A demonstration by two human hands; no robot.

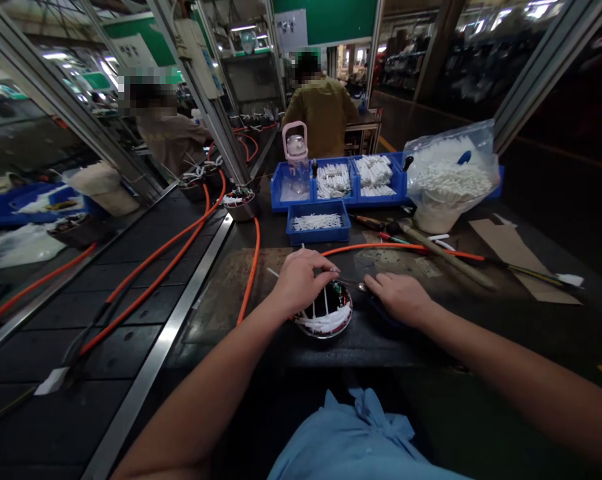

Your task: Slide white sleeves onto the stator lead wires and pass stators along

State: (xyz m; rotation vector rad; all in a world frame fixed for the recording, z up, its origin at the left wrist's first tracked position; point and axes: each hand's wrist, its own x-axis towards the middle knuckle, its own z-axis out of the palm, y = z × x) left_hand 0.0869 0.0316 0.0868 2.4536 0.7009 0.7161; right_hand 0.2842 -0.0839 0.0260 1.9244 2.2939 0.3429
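A round metal housing (331, 335) rests on the bench in front of me, packed with white sleeves (325, 321) and coloured wires. My left hand (303, 277) reaches over its far left rim, thumb and fingers pinched together. What lies in that pinch is too small to make out. Thin white strips stand up around the left fingers. To the right of the housing, my right hand (399, 298) is closed around a slim hand tool (361, 287) with a metal front and dark blue handle. Its thin tip points toward the left fingertips; the tool's exact kind is unclear.
Behind the housing stand a small blue tray (319, 237) of thin white strips and blue bins (353, 200) of white sleeves. A plastic bag (451, 173) sits right of them. An orange cable (371, 247) crosses the bench. Left runs a conveyor (145, 293). Two people sit beyond.
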